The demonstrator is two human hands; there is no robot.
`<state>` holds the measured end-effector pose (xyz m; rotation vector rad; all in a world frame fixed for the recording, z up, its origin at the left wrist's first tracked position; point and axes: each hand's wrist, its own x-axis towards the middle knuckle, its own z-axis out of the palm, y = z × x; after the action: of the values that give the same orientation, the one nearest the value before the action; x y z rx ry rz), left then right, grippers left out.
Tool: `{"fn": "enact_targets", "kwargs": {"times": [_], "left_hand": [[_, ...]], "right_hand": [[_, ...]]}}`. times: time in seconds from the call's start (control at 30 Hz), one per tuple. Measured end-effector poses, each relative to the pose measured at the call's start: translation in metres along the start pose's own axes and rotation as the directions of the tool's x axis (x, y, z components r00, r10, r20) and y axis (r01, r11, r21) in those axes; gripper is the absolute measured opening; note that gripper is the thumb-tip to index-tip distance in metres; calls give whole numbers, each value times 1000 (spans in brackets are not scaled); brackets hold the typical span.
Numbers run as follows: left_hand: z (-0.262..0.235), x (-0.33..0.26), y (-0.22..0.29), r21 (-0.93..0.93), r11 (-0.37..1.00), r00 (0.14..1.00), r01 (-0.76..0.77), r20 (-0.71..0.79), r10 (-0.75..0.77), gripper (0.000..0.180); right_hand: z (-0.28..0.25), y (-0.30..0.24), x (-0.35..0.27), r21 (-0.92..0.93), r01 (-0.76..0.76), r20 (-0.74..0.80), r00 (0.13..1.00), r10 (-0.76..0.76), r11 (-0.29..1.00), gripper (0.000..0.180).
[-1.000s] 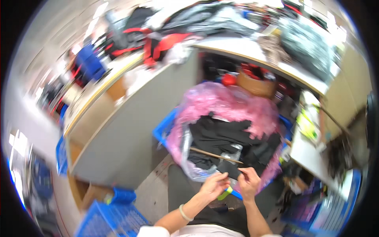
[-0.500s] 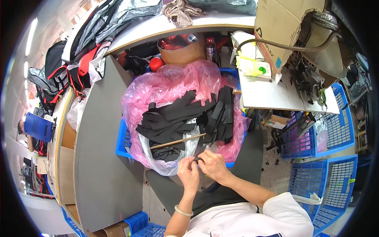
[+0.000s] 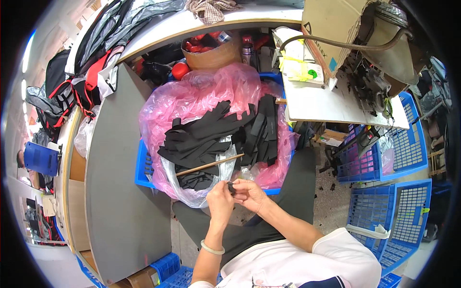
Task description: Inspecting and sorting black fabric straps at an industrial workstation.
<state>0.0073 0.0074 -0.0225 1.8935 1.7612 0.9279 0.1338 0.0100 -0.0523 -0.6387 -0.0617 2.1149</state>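
My left hand [image 3: 220, 201] and my right hand [image 3: 250, 196] meet at the near edge of a plastic-lined blue crate [image 3: 142, 168]. Between their closed fingertips is a small black piece [image 3: 231, 188], mostly covered, possibly cloth. Beyond the hands, many flat black strips [image 3: 199, 139] lie in a loose pile, with another bundle of black strips [image 3: 264, 134] to its right. A thin wooden stick [image 3: 210, 164] rests slantwise across the near strips. Pink plastic sheeting [image 3: 161, 110] and a clear bag [image 3: 192, 196] line the crate.
A grey panel [image 3: 122, 192] stands at left. At right, a white work surface [image 3: 317, 103] carries a machine and a cardboard box [image 3: 338, 29]. Blue baskets [image 3: 372, 206] stand on the floor below. Behind the crate is a round tub [image 3: 211, 57] beside a red ball-like object [image 3: 180, 71].
The view has shifted slightly, so the scene sits further left and up. My fingers have turned around the black piece, which now shows more between them. The strips and stick have not moved.
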Motion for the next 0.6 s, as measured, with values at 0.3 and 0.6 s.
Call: {"fn": "enact_targets", "kwargs": {"times": [0.3,0.6], "left_hand": [[22,-2,7,-748,558,892,358,98,-441,9],[29,-4,11,-913,310,840,264,60,-539,9]], "right_hand": [[26,-25,15,-908,404,274,775,-570,113,13],[22,-13,8,-882,465,384,620,-684,-74,28]]}}
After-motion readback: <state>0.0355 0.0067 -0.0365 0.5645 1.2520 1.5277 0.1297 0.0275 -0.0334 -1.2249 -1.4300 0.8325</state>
